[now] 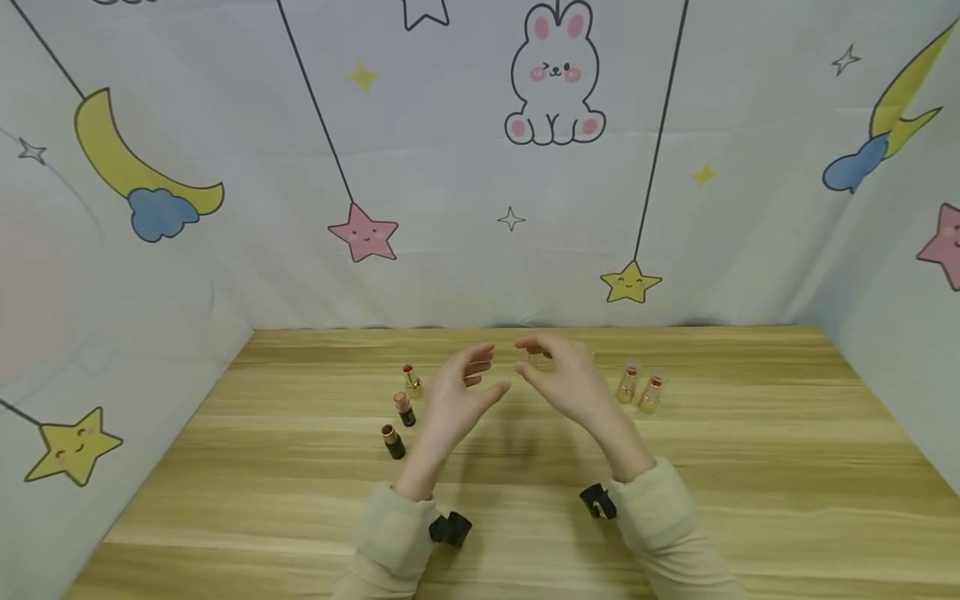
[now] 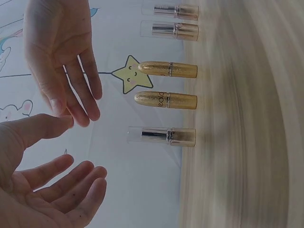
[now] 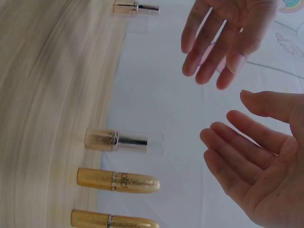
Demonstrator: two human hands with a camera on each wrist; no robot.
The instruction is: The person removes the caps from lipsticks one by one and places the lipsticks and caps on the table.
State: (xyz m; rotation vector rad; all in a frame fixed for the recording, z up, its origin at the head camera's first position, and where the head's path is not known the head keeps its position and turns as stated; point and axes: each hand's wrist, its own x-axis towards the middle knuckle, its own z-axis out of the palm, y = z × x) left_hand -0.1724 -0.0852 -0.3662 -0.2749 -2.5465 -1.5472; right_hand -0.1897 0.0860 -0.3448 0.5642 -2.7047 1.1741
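Note:
My left hand point(image 1: 463, 388) and right hand point(image 1: 561, 377) hover above the wooden table point(image 1: 750, 467), palms turned toward each other, fingers relaxed and holding nothing. In the left wrist view my left hand point(image 2: 52, 190) is low and my right hand point(image 2: 61, 61) is above it. The right wrist view has my right hand point(image 3: 259, 161) below my left hand point(image 3: 228, 33). Upright lipsticks stand beyond them: a clear-capped lipstick point(image 2: 161, 136) point(image 3: 123, 141) and two gold-capped lipsticks point(image 2: 166, 100) point(image 3: 118, 180). Neither hand touches any of them.
Three uncapped lipsticks point(image 1: 405, 408) stand in a line left of my left hand. Two clear-capped ones point(image 1: 639, 389) stand to the right. A cartoon-printed cloth backdrop point(image 1: 480, 167) walls in the table at the back and both sides.

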